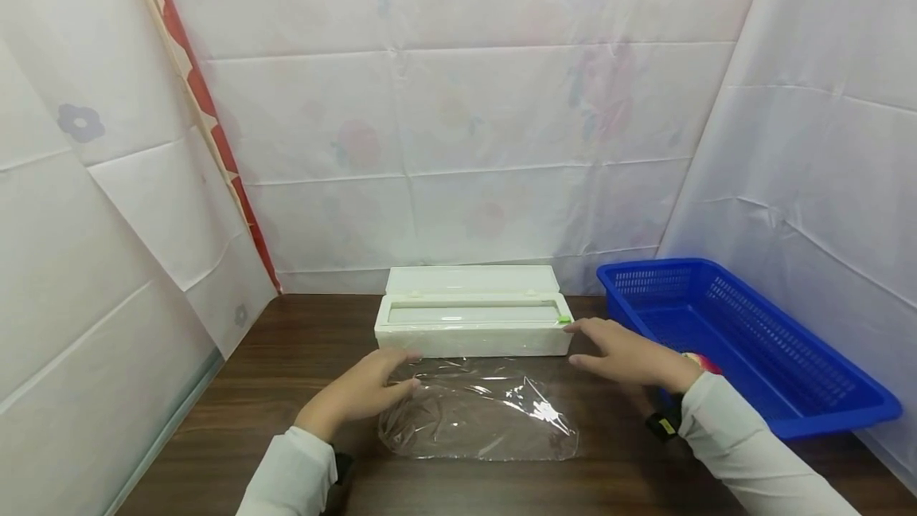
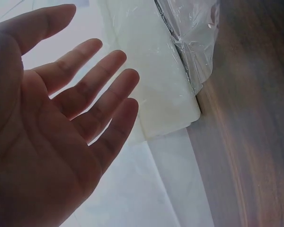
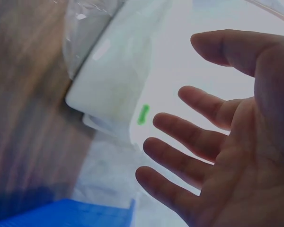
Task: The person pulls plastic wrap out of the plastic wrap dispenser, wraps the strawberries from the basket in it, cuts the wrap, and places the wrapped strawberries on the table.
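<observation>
A white cling film dispenser [image 1: 466, 342] stands on the table with its lid [image 1: 473, 280] raised at the back. A small green slide cutter [image 1: 564, 319] sits at the right end of its front edge. From the front, a sheet of clear cling film [image 1: 480, 424] spreads over the dark wood, wrinkled and shiny. My left hand [image 1: 368, 388] hovers at the film's left side, fingers spread and palm bare in the left wrist view. Beside the dispenser's right end is my right hand [image 1: 623, 353], its fingers apart and holding nothing, fingertips close to the green cutter.
A blue plastic basket [image 1: 824, 427] stands at the right, behind my right forearm. A red and pale round thing [image 1: 705, 363] shows in it, partly hidden by my wrist. White printed sheets [image 1: 458, 118] enclose the table [image 1: 236, 428] at the back and sides.
</observation>
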`<state>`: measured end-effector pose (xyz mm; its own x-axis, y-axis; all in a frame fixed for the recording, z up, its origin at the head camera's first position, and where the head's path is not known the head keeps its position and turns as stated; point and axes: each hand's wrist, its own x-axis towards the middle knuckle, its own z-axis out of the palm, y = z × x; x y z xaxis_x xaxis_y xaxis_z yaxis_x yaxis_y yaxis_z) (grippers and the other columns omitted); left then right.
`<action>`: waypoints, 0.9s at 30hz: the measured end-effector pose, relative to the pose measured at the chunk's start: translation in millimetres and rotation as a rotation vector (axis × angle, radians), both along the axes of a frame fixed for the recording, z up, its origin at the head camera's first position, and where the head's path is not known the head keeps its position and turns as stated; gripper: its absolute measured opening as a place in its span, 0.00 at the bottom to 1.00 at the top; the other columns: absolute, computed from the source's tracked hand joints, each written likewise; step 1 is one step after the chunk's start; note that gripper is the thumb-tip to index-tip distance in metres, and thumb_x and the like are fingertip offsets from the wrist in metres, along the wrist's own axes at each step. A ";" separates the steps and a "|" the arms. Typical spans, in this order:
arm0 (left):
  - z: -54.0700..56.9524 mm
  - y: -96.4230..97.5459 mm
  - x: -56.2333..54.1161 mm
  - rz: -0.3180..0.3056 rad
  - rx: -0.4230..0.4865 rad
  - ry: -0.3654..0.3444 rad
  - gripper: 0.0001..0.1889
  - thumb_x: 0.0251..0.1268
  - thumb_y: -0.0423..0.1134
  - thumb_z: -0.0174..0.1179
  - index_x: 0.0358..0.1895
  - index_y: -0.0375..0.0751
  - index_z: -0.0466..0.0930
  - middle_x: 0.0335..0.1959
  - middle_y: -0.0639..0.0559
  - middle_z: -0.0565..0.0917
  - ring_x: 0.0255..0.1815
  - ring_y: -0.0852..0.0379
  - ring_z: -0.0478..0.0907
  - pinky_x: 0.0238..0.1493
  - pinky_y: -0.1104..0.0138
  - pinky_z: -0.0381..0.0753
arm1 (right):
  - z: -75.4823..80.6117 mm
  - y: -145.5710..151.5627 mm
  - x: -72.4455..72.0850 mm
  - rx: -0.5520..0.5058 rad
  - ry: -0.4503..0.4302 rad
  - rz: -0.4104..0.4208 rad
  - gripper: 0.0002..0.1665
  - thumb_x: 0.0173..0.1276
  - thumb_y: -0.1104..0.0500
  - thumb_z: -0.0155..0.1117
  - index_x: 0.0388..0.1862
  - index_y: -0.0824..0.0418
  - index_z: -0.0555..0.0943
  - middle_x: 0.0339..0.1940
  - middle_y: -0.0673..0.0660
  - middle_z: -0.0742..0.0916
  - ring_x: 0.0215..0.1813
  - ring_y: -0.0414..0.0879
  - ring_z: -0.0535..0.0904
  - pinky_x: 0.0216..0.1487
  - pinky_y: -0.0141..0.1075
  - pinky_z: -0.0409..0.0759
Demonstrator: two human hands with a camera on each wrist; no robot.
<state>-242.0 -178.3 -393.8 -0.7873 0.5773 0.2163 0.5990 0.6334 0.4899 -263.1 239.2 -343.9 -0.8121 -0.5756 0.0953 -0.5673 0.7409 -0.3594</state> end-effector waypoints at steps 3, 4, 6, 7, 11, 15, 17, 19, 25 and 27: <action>-1.0 0.8 1.3 0.004 0.016 -0.009 0.22 0.75 0.40 0.59 0.64 0.28 0.74 0.63 0.39 0.78 0.66 0.38 0.71 0.65 0.44 0.70 | 8.9 4.7 -1.4 -0.016 0.023 -0.007 0.32 0.75 0.47 0.62 0.66 0.69 0.73 0.60 0.63 0.81 0.63 0.60 0.76 0.61 0.57 0.73; -1.4 1.0 1.5 0.002 0.019 -0.007 0.22 0.75 0.40 0.59 0.64 0.28 0.74 0.63 0.39 0.78 0.66 0.38 0.71 0.65 0.44 0.70 | 11.9 6.6 -1.6 -0.017 0.026 -0.016 0.32 0.75 0.46 0.61 0.67 0.68 0.73 0.61 0.63 0.81 0.63 0.60 0.75 0.62 0.57 0.73; -2.3 1.8 1.7 -0.006 0.018 0.005 0.23 0.75 0.41 0.58 0.64 0.28 0.74 0.62 0.39 0.78 0.66 0.38 0.72 0.65 0.44 0.70 | 18.1 10.6 -2.4 -0.020 0.034 -0.027 0.33 0.75 0.45 0.61 0.67 0.68 0.73 0.62 0.63 0.80 0.65 0.61 0.74 0.63 0.58 0.72; -2.8 2.5 1.8 -0.013 0.019 0.009 0.23 0.75 0.41 0.58 0.64 0.28 0.74 0.62 0.38 0.78 0.66 0.38 0.72 0.64 0.44 0.70 | 21.3 12.6 -2.6 -0.024 0.034 -0.034 0.34 0.75 0.44 0.60 0.68 0.67 0.73 0.63 0.64 0.80 0.65 0.61 0.74 0.63 0.58 0.72; -5.8 7.1 2.7 -0.024 0.020 -0.009 0.22 0.76 0.42 0.58 0.64 0.30 0.74 0.62 0.38 0.78 0.65 0.40 0.73 0.63 0.45 0.72 | 34.4 21.9 -2.8 -0.029 0.058 -0.044 0.33 0.76 0.45 0.60 0.68 0.67 0.72 0.65 0.65 0.79 0.67 0.63 0.72 0.64 0.60 0.70; -7.3 12.2 4.8 -0.019 0.034 -0.042 0.21 0.76 0.41 0.58 0.64 0.32 0.74 0.63 0.38 0.77 0.65 0.41 0.73 0.63 0.45 0.71 | 45.6 32.6 -4.2 -0.028 0.079 -0.065 0.32 0.77 0.46 0.59 0.68 0.67 0.72 0.65 0.67 0.78 0.66 0.65 0.73 0.62 0.61 0.71; -7.6 14.5 5.6 -0.022 0.037 -0.045 0.21 0.76 0.40 0.58 0.64 0.32 0.74 0.63 0.39 0.78 0.66 0.41 0.72 0.64 0.45 0.71 | 50.3 39.2 -5.5 -0.031 0.073 -0.090 0.32 0.78 0.46 0.58 0.69 0.67 0.71 0.66 0.68 0.78 0.66 0.65 0.73 0.62 0.61 0.72; -7.6 16.9 6.5 -0.025 0.036 -0.039 0.21 0.75 0.40 0.58 0.64 0.31 0.75 0.62 0.40 0.78 0.66 0.42 0.72 0.64 0.45 0.70 | 54.6 46.3 -7.3 -0.032 0.062 -0.115 0.32 0.78 0.46 0.57 0.70 0.66 0.70 0.67 0.68 0.77 0.66 0.66 0.72 0.62 0.61 0.72; -9.5 23.1 9.2 -0.038 0.013 -0.017 0.20 0.75 0.41 0.58 0.63 0.33 0.76 0.62 0.45 0.79 0.64 0.45 0.73 0.64 0.47 0.72 | 57.6 69.9 -17.1 -0.031 0.016 -0.169 0.33 0.79 0.48 0.57 0.71 0.69 0.68 0.67 0.71 0.75 0.67 0.68 0.71 0.61 0.63 0.72; -9.8 25.2 10.3 -0.045 0.008 -0.023 0.20 0.76 0.41 0.58 0.64 0.36 0.75 0.62 0.46 0.79 0.64 0.45 0.73 0.64 0.47 0.72 | 54.8 79.3 -21.4 -0.025 0.007 -0.177 0.33 0.79 0.49 0.57 0.70 0.71 0.68 0.66 0.72 0.76 0.66 0.70 0.71 0.60 0.63 0.72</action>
<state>-231.7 -153.1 -403.6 -0.7655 0.6105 0.2033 0.6152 0.6020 0.5090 -284.4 318.5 -289.1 -0.9000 -0.4209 0.1138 -0.4312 0.8207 -0.3749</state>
